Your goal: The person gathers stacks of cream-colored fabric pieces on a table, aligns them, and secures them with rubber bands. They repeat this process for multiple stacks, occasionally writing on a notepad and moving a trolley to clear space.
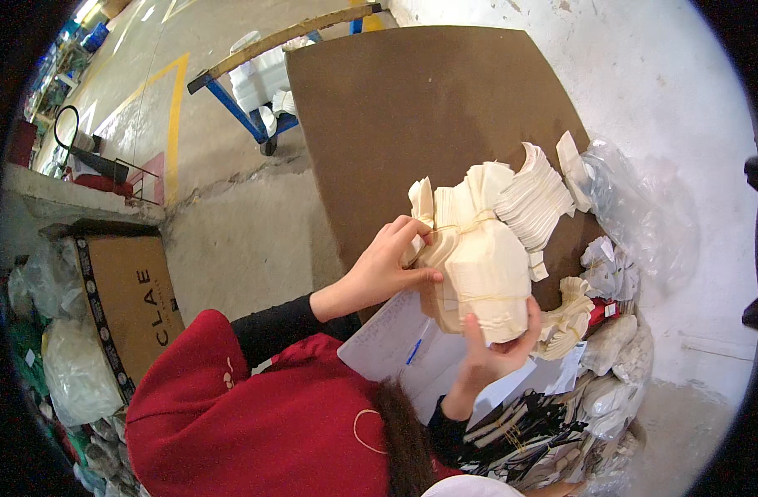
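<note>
A thick bundle of cream, flat cut pieces (488, 263), tied with thin yellowish bands, is between my hands above the near part of a brown table. My left hand (393, 255) grips its left side, the thumb on the upper face and the fingers curled near a band. Around the near end closes my right hand (497, 354), thumb on one side and fingers on the other. Just beyond the bundle lies a fanned stack of similar cream pieces (535, 199). Below it an open notebook (379, 338) carries handwriting and a blue pen (414, 352).
The brown tabletop (429, 99) stretches away beside a white wall (677, 74). Clear plastic (644, 207) and more bundles (568, 319) crowd its right edge. Dark and pale strips (528, 431) lie at lower right. A blue-framed cart (251, 116) and a cardboard box (130, 302) stand to the left.
</note>
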Available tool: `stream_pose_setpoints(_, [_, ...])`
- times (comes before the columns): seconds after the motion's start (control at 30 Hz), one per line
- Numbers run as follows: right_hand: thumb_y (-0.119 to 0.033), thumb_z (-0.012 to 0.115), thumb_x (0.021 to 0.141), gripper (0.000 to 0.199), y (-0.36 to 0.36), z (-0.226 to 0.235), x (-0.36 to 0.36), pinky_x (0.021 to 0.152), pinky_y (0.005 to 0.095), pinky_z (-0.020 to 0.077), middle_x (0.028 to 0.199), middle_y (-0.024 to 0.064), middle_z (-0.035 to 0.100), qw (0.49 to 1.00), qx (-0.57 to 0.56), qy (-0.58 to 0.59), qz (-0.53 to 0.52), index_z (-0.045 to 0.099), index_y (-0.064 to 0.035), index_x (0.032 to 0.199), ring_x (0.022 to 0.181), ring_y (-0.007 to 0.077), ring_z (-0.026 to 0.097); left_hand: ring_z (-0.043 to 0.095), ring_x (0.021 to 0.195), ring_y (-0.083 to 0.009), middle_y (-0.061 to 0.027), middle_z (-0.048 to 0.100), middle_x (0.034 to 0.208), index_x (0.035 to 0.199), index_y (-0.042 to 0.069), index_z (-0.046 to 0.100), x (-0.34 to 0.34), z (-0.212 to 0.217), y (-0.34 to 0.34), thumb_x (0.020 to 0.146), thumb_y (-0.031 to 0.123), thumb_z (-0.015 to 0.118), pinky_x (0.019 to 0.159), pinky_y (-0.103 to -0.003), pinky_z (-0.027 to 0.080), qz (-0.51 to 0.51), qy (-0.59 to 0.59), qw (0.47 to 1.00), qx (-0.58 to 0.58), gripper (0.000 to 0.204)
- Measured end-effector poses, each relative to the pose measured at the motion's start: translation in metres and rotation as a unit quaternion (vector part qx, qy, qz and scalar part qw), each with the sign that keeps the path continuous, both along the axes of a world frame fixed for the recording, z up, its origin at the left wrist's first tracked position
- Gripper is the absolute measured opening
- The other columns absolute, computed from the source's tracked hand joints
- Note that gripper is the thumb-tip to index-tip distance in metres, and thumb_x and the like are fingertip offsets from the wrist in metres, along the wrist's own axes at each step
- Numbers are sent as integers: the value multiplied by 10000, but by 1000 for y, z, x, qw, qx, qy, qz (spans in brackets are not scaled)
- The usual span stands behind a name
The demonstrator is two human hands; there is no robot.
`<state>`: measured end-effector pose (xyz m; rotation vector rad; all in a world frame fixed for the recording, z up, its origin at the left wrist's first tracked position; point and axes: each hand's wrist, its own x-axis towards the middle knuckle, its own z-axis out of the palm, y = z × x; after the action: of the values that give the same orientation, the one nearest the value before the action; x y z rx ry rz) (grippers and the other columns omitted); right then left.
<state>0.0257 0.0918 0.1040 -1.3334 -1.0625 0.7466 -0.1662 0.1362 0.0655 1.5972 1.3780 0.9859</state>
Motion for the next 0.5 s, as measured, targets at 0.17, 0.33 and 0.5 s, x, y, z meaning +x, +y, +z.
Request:
stream_pose_setpoints(0.17, [-197, 923, 611, 813, -14, -12, -29, 941, 438, 520, 1274, 242, 554, 973, 89, -211, 26, 506, 15, 1276, 1135, 374, 598, 602, 1027, -309, -142, 606, 1071, 1145, 40, 546, 8, -8, -3, 782, 210, 799, 879, -398, 474, 70, -72, 995, -3, 474])
stream_pose_setpoints(0.33, [-256, 923, 645, 795, -14, -11, -55, 932, 489, 524, 1310, 294, 525, 956, 115, -265, 48, 478, -46, 1269, 1141, 449, 591, 649, 946, -180, -76, 682, 1047, 1275, 11, 549, -13, -13, -5, 871, 96, 702, 796, -304, 519, 21, -230, 970, -78, 440])
stream_pose_setpoints(0.5, [-384, 883, 701, 817, -21, -18, -72, 1016, 572, 444, 1374, 292, 446, 906, 148, -390, 73, 400, -121, 1304, 1270, 496, 451, 519, 1209, -154, -100, 540, 1313, 1406, 45, 408, -39, -16, -3, 960, 340, 566, 1062, -341, 396, -13, -612, 754, -239, 557])
